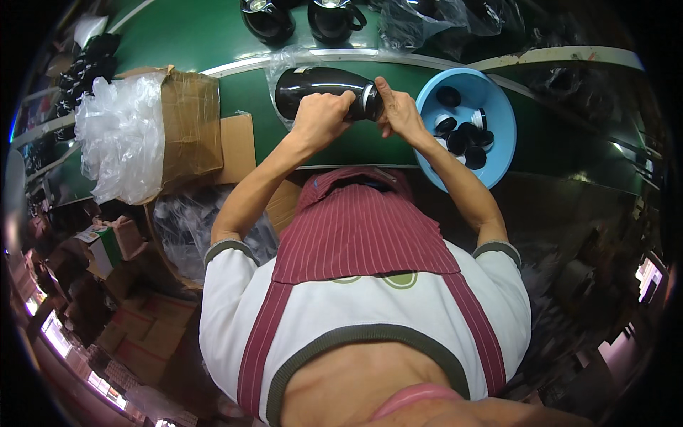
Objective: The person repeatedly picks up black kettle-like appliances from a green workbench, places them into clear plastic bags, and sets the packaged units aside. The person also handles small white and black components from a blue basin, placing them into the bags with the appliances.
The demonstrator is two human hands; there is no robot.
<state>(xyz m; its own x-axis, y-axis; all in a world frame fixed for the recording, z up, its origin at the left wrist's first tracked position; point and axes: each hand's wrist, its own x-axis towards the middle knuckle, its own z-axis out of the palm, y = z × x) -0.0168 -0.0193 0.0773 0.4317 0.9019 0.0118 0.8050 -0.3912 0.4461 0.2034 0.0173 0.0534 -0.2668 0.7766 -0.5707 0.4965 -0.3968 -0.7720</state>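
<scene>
A glossy black vacuum jug (320, 80) lies on its side over the green table, its base to the left and its neck to the right. My left hand (324, 119) is closed around the jug near its neck. At the right end of the jug is a black lid (372, 103) with a white ring. My right hand (400, 112) grips this lid, thumb raised along its far side and fingers curled under. A clear plastic bag (279, 62) lies beneath and behind the jug's base.
A light blue basin (508, 114) with several black-and-white lids (473, 135) stands just right of my right hand. Left is a cardboard box (191, 121) overflowing with clear plastic bags (117, 135). Black jugs (332, 25) stand at the back, beyond a pale rail (334, 54).
</scene>
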